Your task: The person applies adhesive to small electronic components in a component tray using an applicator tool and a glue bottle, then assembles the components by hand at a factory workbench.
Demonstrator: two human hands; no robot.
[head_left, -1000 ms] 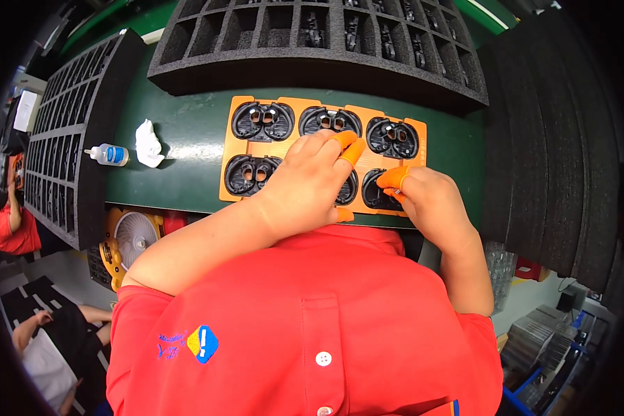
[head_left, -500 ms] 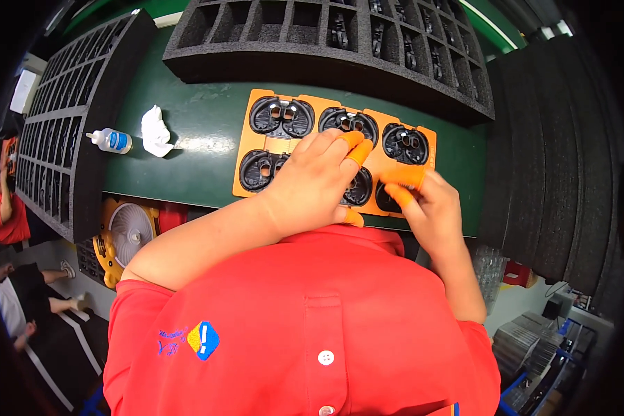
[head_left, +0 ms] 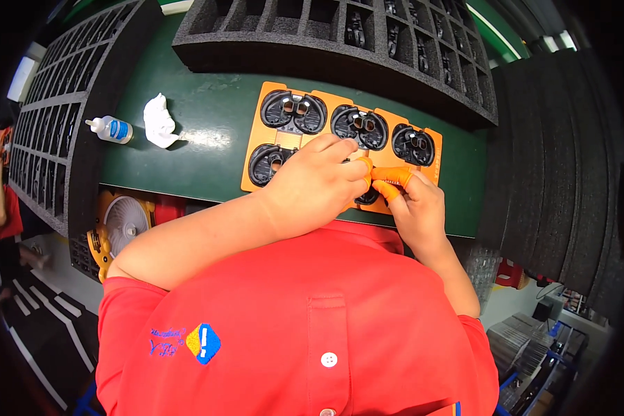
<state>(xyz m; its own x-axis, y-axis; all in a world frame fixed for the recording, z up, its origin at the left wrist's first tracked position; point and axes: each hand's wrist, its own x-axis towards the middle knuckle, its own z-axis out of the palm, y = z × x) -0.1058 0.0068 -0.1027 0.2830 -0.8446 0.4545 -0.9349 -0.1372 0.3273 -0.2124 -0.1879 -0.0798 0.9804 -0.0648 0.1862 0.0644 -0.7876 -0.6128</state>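
On the green table before me lies an orange plate point(head_left: 331, 95) that carries several black molded parts point(head_left: 295, 111), each with two rounded lobes and openings in the middle. My left hand point(head_left: 319, 182) reaches across the front half of the plate, its fingers bent and closed. From the right, my right hand point(head_left: 421, 206) meets it with thumb and index finger pinched together. Orange finger covers sit on fingers of both hands. The fingertips come together over the plate's front middle; whatever lies between them is too small or hidden to make out. My hands partly cover the front row.
A grey foam tray point(head_left: 340, 52) with black parts in some compartments stands behind the plate; another foam tray point(head_left: 76, 104) is at left. Nearby are a white dropper bottle point(head_left: 111, 129) and crumpled white tissue point(head_left: 159, 121). Black foam sheets point(head_left: 541, 166) stand at right. A co-worker's red sleeve point(head_left: 3, 208) shows far left.
My left fingers have moved right and closed in. My right hand has moved slightly left, so the fingertips now meet. The view has shifted a little, and the seated person's legs have mostly left it.
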